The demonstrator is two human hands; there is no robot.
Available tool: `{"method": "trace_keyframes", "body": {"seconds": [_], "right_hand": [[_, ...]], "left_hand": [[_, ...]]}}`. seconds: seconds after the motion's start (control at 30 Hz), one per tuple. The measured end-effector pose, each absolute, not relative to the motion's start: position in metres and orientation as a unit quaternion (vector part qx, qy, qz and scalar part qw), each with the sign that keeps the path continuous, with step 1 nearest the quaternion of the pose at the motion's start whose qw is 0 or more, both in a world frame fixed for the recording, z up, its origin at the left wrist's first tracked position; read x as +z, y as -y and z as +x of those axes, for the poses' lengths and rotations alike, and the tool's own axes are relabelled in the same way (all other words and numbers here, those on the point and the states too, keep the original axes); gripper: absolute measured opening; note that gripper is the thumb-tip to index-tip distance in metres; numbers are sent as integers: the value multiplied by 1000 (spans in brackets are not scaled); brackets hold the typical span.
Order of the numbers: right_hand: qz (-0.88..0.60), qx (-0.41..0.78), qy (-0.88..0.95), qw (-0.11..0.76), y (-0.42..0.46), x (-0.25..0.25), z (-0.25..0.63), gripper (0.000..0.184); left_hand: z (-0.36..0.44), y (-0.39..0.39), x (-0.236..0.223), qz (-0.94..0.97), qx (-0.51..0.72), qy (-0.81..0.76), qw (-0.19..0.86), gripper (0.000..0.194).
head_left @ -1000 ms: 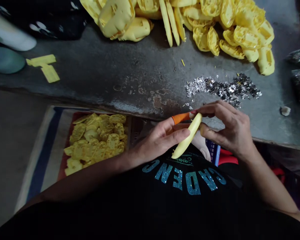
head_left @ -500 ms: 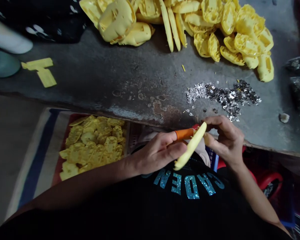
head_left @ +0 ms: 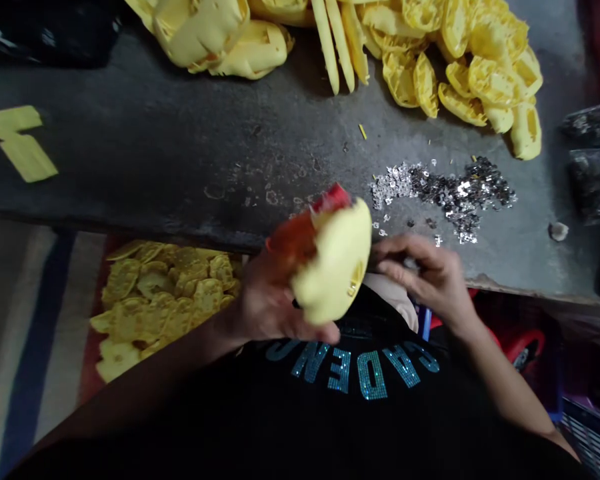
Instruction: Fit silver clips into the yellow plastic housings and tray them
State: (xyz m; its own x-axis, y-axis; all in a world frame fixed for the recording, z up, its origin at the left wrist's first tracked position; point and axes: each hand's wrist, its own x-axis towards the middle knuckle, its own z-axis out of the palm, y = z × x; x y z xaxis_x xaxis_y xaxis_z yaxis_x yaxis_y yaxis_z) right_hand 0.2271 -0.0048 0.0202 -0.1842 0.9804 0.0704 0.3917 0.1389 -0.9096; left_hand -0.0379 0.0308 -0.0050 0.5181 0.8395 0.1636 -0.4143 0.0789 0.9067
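A yellow plastic shell [head_left: 335, 263], blurred by motion, is in my left hand [head_left: 273, 300] in front of my chest. Its smooth outer face is turned toward the camera, and a small slot shows near its right side. Orange and red coverings sit on the fingers of my left hand, partly behind the shell. Just right of the shell, at the table's edge, is my right hand [head_left: 430, 277]. Its thumb and forefinger are curled close together, and what lies between the tips, if anything, is too small to make out. Small metal clips [head_left: 445, 193] lie in a pile beyond it.
Many yellow shells [head_left: 500, 87] are heaped along the back of the grey table [head_left: 155, 133]. Yellow strips [head_left: 27, 153] lie at left. A container of yellow parts [head_left: 165, 293] stands below the table edge. Plastic bags [head_left: 597, 180] and a whitish lump [head_left: 559, 231] are at right.
My left hand has moved left and turned the shell from edge-on to face-on. My right hand has come away from the shell and shifted slightly left. The camera view has shifted a little.
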Motion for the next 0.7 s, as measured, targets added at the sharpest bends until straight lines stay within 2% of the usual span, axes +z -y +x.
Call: {"method": "trace_keyframes", "body": {"seconds": [0.07, 0.13, 0.23, 0.33, 0.43, 0.57, 0.7], "right_hand": [[-581, 143, 744, 297, -12, 25, 248, 14], [-567, 26, 798, 203, -31, 23, 263, 18], [-521, 5, 846, 111, -55, 13, 272, 19], [-515, 4, 853, 85, -66, 7, 267, 20], [-523, 46, 837, 153, -58, 18, 258, 19], [-491, 222, 776, 326, -26, 50, 249, 10], [-459, 323, 746, 359, -8, 71, 247, 4]], "left_hand": [[-33, -33, 0, 440, 485, -195, 731, 74], [-28, -34, 3, 379, 500, -197, 754, 71], [-24, -31, 3, 335, 475, -229, 781, 76], [-20, -25, 1, 292, 460, -266, 795, 79], [-14, -21, 1, 269, 407, -280, 827, 82], [-6, -19, 3, 260, 325, -252, 874, 84], [2, -15, 8, 260, 282, -229, 895, 81]]}}
